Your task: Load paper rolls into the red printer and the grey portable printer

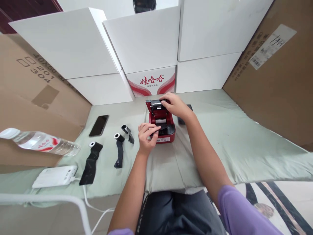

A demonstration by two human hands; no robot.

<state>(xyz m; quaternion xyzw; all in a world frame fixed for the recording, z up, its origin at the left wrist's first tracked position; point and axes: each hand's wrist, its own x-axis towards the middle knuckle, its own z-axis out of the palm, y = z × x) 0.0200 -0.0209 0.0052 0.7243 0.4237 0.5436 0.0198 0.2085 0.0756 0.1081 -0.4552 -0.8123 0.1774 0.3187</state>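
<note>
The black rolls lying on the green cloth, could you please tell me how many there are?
3: left roll beside the white power bank, middle roll, and right roll nearest the red machine; more could be hidden.

Red printer (171,131) partly covered by both hands, its front label (163,140) too small to read.
The right hand (173,105) hides one corner of the raised lid (159,113); the left hand (147,137) covers the front left corner. The right forearm (202,143) overlaps a dark object (181,121) of unclear kind. Fine text on the shipping label (272,45) blurs; the top edge cuts off a black thing (144,5).
</note>
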